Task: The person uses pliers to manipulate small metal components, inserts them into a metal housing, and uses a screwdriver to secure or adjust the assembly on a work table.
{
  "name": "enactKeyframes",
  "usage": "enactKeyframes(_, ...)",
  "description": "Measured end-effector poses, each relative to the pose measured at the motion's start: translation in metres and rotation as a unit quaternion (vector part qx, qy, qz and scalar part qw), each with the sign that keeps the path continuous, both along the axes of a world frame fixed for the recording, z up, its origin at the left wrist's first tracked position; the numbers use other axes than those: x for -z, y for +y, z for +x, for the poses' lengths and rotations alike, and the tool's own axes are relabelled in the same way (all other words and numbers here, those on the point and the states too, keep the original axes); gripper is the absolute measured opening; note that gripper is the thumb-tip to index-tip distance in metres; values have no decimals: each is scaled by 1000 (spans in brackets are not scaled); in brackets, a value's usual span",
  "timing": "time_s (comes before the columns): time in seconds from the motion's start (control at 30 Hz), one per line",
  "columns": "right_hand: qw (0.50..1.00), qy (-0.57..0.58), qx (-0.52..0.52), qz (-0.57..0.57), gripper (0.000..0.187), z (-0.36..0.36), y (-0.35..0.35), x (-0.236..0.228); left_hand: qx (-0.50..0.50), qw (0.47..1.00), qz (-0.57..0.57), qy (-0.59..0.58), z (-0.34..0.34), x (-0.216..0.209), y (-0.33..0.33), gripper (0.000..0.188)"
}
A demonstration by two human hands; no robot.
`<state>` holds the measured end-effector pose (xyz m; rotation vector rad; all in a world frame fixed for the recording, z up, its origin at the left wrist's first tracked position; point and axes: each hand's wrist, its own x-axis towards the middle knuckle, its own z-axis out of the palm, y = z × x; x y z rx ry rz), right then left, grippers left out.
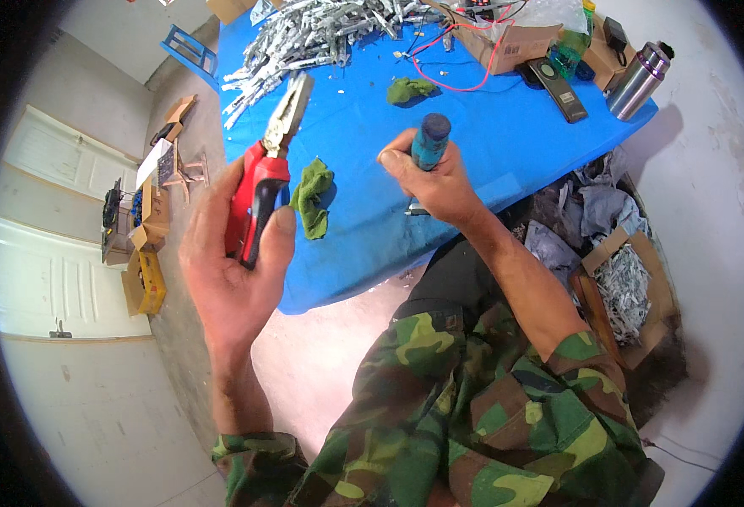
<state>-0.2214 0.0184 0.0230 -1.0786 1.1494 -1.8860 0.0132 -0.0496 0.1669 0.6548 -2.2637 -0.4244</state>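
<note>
In my left hand is a pair of combination pliers with red and black handles, its metal jaws pointing up and away from me above the blue-covered table. My right hand is closed around a teal-handled tool with a dark round end, held upright over the table. A bit of metal shows below that fist, but the tool's exact kind is hidden. Between the hands lies a crumpled green cloth. Another green cloth rests farther back.
Silvery metal strips are heaped at the table's far side. A cardboard box, red cable, dark flat device and steel flask occupy the far right. Beside my right leg stands a box of shiny scraps.
</note>
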Motion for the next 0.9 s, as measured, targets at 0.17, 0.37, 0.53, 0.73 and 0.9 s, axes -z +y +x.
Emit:
enactKeyframes(0.17,1000,-11,21,-3,12,-8,7,2,-5,997,70,-10,-1,22,-5,58)
enactKeyframes(0.37,997,-52,3,-53,10,-5,11,-1,-29,993,112,-26,-1,43,-8,57)
enactKeyframes(0.53,975,-209,47,-60,7,-21,25,-11,-55,988,128,-61,8,98,-27,53)
enactKeyframes(0.73,931,-331,149,-22,11,-64,41,10,-114,970,112,-184,41,184,-33,54)
enactKeyframes(0.9,896,-399,192,23,20,-100,41,50,-117,963,96,-223,53,201,-33,57)
